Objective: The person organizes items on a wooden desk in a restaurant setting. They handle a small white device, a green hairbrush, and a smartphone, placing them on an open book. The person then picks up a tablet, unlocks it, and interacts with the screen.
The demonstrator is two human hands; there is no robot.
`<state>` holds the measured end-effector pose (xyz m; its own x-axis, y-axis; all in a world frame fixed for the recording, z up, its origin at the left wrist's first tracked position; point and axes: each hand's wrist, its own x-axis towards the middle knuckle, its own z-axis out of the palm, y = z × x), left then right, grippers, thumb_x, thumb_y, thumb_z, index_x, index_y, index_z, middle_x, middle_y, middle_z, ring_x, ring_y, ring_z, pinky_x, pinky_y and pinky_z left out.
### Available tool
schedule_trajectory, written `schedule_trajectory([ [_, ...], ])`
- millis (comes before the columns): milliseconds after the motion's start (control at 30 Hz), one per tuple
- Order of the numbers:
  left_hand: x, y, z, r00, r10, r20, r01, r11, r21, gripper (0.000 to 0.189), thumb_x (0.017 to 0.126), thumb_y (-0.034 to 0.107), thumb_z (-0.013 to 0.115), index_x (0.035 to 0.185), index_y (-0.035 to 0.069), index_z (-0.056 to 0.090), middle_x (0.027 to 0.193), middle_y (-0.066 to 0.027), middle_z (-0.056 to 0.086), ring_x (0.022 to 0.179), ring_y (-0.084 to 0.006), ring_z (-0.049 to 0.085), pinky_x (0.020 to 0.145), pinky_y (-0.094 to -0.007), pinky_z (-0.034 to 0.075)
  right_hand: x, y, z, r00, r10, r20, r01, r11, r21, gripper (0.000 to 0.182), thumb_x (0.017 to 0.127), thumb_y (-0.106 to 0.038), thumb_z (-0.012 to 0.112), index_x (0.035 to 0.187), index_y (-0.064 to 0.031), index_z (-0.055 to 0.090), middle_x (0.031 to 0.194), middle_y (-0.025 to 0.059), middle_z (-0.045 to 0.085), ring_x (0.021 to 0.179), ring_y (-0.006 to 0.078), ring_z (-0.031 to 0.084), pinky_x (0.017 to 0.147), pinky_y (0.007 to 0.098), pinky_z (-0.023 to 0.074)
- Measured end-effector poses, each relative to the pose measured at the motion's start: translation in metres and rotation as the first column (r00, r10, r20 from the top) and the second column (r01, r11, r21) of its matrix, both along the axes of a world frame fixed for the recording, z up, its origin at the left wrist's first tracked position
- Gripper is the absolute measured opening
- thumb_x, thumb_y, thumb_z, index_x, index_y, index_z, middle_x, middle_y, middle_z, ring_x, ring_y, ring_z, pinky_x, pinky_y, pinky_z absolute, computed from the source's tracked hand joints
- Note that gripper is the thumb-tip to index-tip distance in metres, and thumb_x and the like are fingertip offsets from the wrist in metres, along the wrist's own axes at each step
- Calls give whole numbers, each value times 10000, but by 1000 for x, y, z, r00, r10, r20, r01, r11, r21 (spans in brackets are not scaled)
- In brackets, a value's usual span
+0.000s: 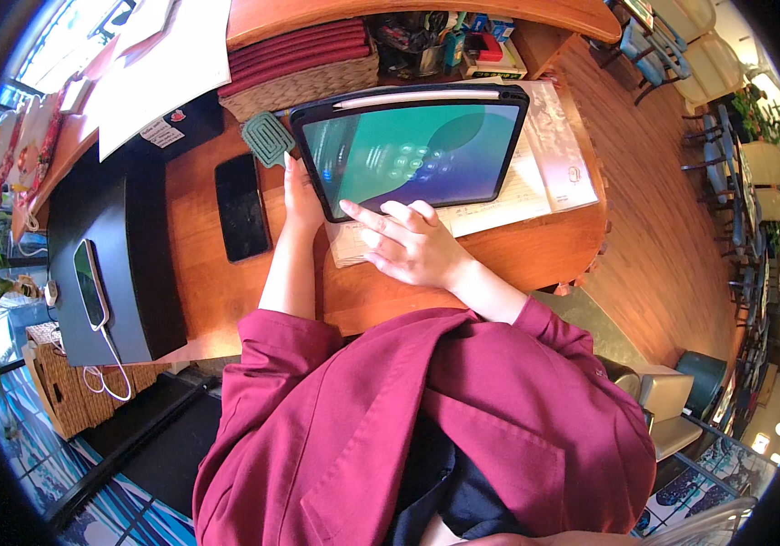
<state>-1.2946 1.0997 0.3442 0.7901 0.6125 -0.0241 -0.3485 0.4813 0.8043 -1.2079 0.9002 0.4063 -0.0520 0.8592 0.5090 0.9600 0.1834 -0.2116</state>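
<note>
A tablet point(417, 153) in a dark case is tilted up over the desk, with a white stylus point(403, 99) along its upper edge. Its lit screen shows a green and blue background with round keys. My left hand point(303, 193) grips the tablet's lower left edge, thumb up along the side. In front of the lower edge, my right hand point(411, 244) holds nothing; its fingers are apart and the index finger points over the screen's lower left corner. Whether that fingertip touches the glass I cannot tell. Paper sheets point(485, 217) with writing lie under the tablet.
Left of my left hand are a dark smartphone point(243, 208) and a green hairbrush point(267, 139). Another phone point(91, 283), cabled, rests on a black box point(151, 273). Behind the tablet stand a woven basket point(308, 83) with folded red cloths point(301, 51) and a shelf of small items.
</note>
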Motion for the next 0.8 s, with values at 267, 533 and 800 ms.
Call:
schedule_trajectory([
  [267, -2, 11, -23, 999, -45, 26, 43, 997, 71, 562, 919, 451, 493, 1306, 44, 474, 1259, -120, 555, 1128, -290, 549, 982, -424, 427, 34, -11, 19, 991, -111, 76, 105, 991, 79, 264, 807, -182, 616, 1058, -118, 559, 1395, 61, 492, 1262, 236, 462, 1099, 442, 289],
  [533, -5, 14, -31, 994, -58, 96, 43, 988, 146, 590, 891, 468, 555, 1312, 64, 471, 1241, -111, 560, 1114, -293, 553, 953, -443, 448, 60, -24, 13, 952, -252, 176, 234, 965, 116, 289, 805, -200, 613, 1084, -127, 590, 1383, 13, 519, 1338, 224, 407, 1167, 438, 137],
  [800, -5, 11, -40, 995, 29, 96, -34, 998, 49, 604, 892, 494, 545, 1336, 95, 448, 1273, -103, 535, 1142, -288, 531, 961, -449, 441, 55, -38, 1, 947, -289, 142, 278, 956, 91, 253, 804, -207, 600, 1043, -126, 590, 1380, 2, 524, 1333, 222, 411, 1168, 449, 108],
])
